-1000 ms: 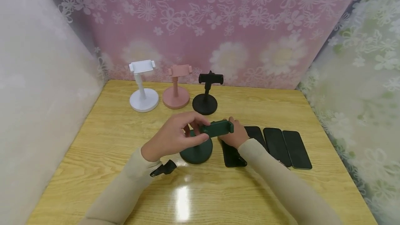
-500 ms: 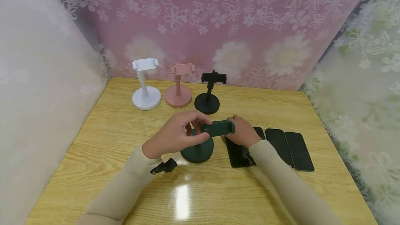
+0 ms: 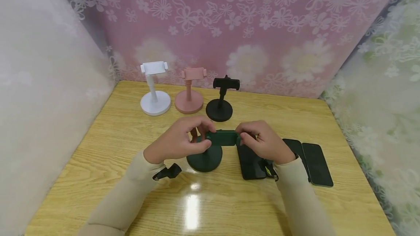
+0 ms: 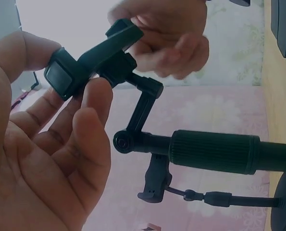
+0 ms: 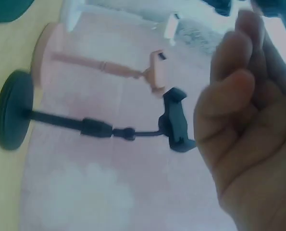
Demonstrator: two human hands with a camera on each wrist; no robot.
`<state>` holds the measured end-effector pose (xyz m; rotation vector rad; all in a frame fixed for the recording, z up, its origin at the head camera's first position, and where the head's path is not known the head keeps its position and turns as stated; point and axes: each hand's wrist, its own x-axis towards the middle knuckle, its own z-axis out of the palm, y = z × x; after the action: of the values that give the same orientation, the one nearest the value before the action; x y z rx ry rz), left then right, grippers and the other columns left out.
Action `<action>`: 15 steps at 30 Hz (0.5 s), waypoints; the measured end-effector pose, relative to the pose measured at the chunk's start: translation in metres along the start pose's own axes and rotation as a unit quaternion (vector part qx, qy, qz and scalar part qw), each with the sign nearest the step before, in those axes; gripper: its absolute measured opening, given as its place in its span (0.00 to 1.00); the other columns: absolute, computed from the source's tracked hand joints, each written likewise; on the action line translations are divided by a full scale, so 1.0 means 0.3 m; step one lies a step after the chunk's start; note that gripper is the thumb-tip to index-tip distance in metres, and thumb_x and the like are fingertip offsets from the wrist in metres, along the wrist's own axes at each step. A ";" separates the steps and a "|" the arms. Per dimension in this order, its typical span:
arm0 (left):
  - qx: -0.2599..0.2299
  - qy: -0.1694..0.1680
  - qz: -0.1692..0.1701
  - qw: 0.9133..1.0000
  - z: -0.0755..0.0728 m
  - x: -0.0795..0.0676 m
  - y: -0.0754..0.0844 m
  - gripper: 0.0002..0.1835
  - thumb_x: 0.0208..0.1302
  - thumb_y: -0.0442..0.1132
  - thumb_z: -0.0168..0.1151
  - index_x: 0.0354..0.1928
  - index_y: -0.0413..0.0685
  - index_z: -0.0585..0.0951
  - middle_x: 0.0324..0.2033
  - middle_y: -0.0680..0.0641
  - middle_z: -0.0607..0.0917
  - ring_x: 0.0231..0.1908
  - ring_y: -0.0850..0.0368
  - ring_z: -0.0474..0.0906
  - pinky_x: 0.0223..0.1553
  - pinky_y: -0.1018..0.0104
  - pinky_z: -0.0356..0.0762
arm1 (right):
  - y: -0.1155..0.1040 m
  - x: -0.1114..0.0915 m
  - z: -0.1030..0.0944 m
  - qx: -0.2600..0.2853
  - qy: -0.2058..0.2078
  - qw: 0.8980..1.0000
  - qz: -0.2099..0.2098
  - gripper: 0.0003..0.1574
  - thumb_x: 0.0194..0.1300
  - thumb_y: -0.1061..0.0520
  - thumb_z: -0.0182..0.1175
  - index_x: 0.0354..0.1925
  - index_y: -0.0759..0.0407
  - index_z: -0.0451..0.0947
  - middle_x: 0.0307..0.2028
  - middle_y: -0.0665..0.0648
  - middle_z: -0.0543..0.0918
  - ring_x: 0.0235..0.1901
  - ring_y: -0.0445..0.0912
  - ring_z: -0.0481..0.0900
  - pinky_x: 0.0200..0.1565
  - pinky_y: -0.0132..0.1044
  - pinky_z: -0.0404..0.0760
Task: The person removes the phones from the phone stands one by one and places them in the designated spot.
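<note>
A dark green phone stand (image 3: 205, 159) stands upright on the table, its clamp (image 3: 224, 138) raised above the round base. My left hand (image 3: 180, 137) pinches the clamp's left end between thumb and fingers. At the clamp's right end, my right hand (image 3: 264, 141) has its thumb and bent fingers on the edge. The left wrist view shows the clamp (image 4: 104, 53) on its jointed arm, with the right hand (image 4: 171, 38) at the far end, slightly blurred. In the right wrist view, the right hand's (image 5: 253, 130) fingers are curled and the clamp is mostly out of frame.
White (image 3: 155, 103), pink (image 3: 189, 102) and black (image 3: 219, 110) phone stands are lined up at the back. Black phones lie to the right; one phone (image 3: 251, 161) is partly under the right hand, and another phone (image 3: 317, 165) is farthest right. A pink floral curtain (image 3: 210, 28) hangs behind.
My right hand has come from beside the phones, behind the clamp, to the clamp's right end. The clamp now faces me more squarely. My left hand keeps its pinch.
</note>
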<state>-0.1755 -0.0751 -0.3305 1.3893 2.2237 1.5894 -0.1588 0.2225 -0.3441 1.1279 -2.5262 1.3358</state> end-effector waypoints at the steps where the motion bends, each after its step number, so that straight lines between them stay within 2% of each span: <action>1: -0.002 -0.001 0.001 1.000 -0.002 0.000 -0.002 0.12 0.67 0.35 0.68 0.51 0.52 0.82 0.39 0.57 0.83 0.33 0.62 0.79 0.31 0.64 0.79 | -0.002 0.002 0.002 0.017 -0.012 1.000 -0.009 0.18 0.81 0.43 0.52 0.36 0.44 0.83 0.25 0.41 0.79 0.18 0.38 0.68 0.22 0.34 0.72; 4: -0.008 -0.007 0.006 1.000 -0.007 0.000 -0.007 0.12 0.67 0.35 0.68 0.51 0.52 0.81 0.40 0.55 0.83 0.34 0.62 0.80 0.30 0.64 0.79 | 0.002 0.006 0.015 0.067 -0.026 0.997 -0.037 0.22 0.80 0.38 0.52 0.34 0.47 0.81 0.23 0.44 0.78 0.18 0.40 0.71 0.23 0.33 0.76; 7: -0.017 -0.019 0.008 1.000 -0.013 0.002 -0.011 0.12 0.68 0.35 0.69 0.51 0.51 0.81 0.40 0.55 0.83 0.34 0.61 0.81 0.30 0.63 0.80 | 0.008 0.009 0.037 0.106 -0.024 0.992 -0.057 0.23 0.80 0.39 0.53 0.34 0.51 0.81 0.24 0.49 0.81 0.20 0.42 0.76 0.26 0.35 0.80; 11: -0.022 -0.031 -0.004 0.999 -0.036 -0.003 -0.016 0.16 0.67 0.36 0.70 0.54 0.51 0.80 0.39 0.55 0.84 0.35 0.61 0.82 0.31 0.63 0.81 | 0.010 0.021 0.070 0.140 -0.015 0.988 -0.069 0.22 0.79 0.39 0.54 0.36 0.52 0.82 0.26 0.53 0.83 0.23 0.41 0.77 0.28 0.36 0.79; 15: -0.022 -0.013 -0.008 1.000 -0.074 -0.018 -0.016 0.19 0.65 0.33 0.71 0.56 0.47 0.79 0.40 0.54 0.84 0.36 0.60 0.83 0.30 0.63 0.81 | 0.014 0.036 0.101 0.164 -0.004 0.983 -0.080 0.23 0.79 0.40 0.54 0.38 0.54 0.82 0.28 0.53 0.83 0.25 0.43 0.77 0.29 0.38 0.78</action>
<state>-0.1868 -0.0950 -0.3264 1.3708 2.1651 1.5957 -0.1615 0.1954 -0.3616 1.3578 -2.2155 1.7458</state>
